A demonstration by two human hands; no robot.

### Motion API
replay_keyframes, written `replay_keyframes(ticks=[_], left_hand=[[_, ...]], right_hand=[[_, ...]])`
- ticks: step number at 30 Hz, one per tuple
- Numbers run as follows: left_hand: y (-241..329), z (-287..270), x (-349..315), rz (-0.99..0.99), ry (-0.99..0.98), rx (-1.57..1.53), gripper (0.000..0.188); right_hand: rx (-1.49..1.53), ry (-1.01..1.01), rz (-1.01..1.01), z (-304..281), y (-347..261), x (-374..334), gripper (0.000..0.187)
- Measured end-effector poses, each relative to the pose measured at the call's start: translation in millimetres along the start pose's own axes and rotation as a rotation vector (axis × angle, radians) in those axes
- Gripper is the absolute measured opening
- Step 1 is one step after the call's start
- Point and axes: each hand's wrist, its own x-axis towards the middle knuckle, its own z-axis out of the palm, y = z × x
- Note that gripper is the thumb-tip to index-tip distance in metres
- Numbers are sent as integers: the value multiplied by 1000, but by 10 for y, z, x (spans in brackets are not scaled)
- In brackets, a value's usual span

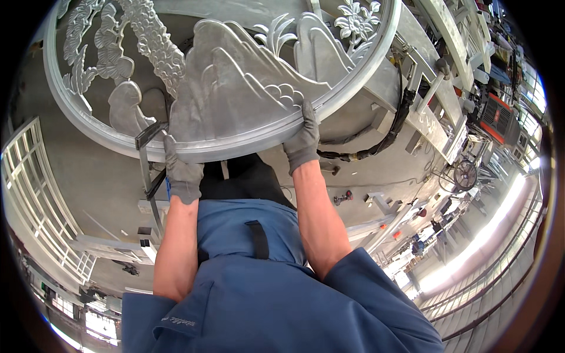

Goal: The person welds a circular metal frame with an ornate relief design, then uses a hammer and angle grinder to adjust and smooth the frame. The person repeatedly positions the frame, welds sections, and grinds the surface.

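Note:
A large round silver-grey metal panel (235, 145) spans the upper part of the head view. Inside its ring are cut-out mountains, plants and a textured trunk shape. My left hand (183, 173), in a grey glove, closes on the near rim, its thumb side over the edge. Farther right along the same rim my right hand (302, 141), also gloved, grips with a digit laid up over the ring. The parts of both hands under the rim are hidden. Just left of my left hand, a dark metal bar stand (144, 167) meets the panel's edge.
A thick dark cable (395, 129) loops down beside the metal beams (432, 126) at the right. On the floor lies a red-and-black power drill (343, 197). A white grid frame (40, 188) stands at the left; a wheel-like round fan (465, 175) is far right.

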Motion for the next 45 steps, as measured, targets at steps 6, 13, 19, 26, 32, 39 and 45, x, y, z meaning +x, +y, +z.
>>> replay_keyframes(ticks=[6, 13, 19, 26, 32, 39, 45], left_hand=[[-19, 7, 70, 6, -17, 21, 50], [-63, 45, 26, 42, 19, 51, 50], [-78, -60, 132, 108, -8, 126, 55], [-117, 173, 100, 165, 143, 134, 62], [-91, -109, 51, 304, -194, 712, 79], [-225, -203, 85, 221, -200, 170, 92], [-198, 31, -69, 135, 115, -91, 58]], right_hand=[[-125, 5, -108, -79, 75, 56, 35], [-146, 47, -107, -125, 66, 133, 31], [-165, 35, 7, -168, 15, 105, 28], [6, -24, 335, -153, -222, -4, 28], [97, 62, 304, 182, -401, -85, 29], [-37, 130, 262, 52, -317, 65, 61], [-250, 93, 78, -87, -162, 252, 63]])
